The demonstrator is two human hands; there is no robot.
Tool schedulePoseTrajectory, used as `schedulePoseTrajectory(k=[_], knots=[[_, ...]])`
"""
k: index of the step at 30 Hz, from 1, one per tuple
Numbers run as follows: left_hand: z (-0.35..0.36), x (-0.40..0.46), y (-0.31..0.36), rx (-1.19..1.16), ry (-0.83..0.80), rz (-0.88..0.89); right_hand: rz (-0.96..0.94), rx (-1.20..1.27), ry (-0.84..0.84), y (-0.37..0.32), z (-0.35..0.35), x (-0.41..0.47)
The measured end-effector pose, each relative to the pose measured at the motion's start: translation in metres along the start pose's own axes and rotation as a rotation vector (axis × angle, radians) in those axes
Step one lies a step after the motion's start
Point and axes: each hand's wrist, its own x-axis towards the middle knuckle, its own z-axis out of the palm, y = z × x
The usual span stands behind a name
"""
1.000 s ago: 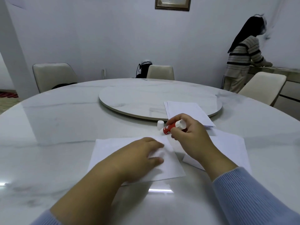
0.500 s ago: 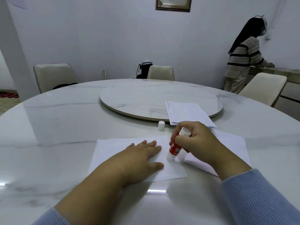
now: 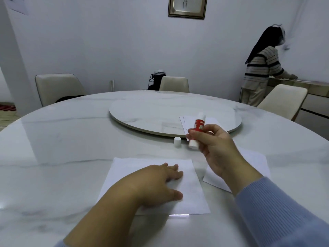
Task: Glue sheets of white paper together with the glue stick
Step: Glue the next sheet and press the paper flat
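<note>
A round white marble table (image 3: 53, 148) is seen from above, with a raised turntable (image 3: 151, 113) at its centre. A white sheet of paper (image 3: 194, 193) lies flat on the near part of the table. The left hand (image 3: 156, 184) is laid palm down on that sheet, fingers spread and flat, nothing gripped. The right hand (image 3: 215, 148) is held up off the table, above and to the right of the sheet, with fingers and thumb closed around a glue stick (image 3: 196, 132). The stick has a red label in the middle and white ends; it is tilted nearly upright, one white end pointing up and away, the other down toward the table. Which end carries the glue cannot be told. A small white cap (image 3: 177, 142) stands on the table just left of the stick's lower end, apart from it. A second sheet (image 3: 256, 161) lies on the table under the right wrist, partly hidden by the arm, its left edge close to the first sheet. A small stack of paper (image 3: 211, 122) rests half on the turntable edge, behind the glue stick. Light blue sleeves (image 3: 276, 211) cover both forearms. Cream chairs (image 3: 57, 88) are placed around the far side. Another person (image 3: 261, 72) in a striped top is standing at a counter at far right. A framed picture (image 3: 187, 6) hangs on the wall.
</note>
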Motion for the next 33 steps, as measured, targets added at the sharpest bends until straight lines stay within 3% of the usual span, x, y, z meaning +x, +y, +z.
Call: schedulePoseTrajectory(k=[6, 11, 21, 27, 30, 33], knots=[[-0.001, -0.001, -0.003, -0.018, -0.003, 0.017, -0.284, -0.771, 0.023, 0.010, 0.039, 0.042], [0.000, 0.001, -0.006, -0.029, 0.004, 0.033, -0.331, -1.051, -0.085, 0.033, 0.054, 0.058], [-0.001, 0.003, -0.005, -0.006, 0.005, 0.074, -0.344, -1.152, -0.016, 0.058, 0.045, 0.067], [-0.001, 0.002, -0.005, -0.024, -0.014, 0.031, -0.571, -1.015, 0.182, 0.001, 0.014, 0.048], [0.000, 0.001, -0.005, -0.020, -0.009, 0.022, -0.348, -1.245, 0.272, -0.046, -0.043, 0.039], [0.000, 0.001, -0.001, -0.009, 0.010, 0.018, 0.187, -1.576, 0.150, -0.064, -0.104, 0.018]])
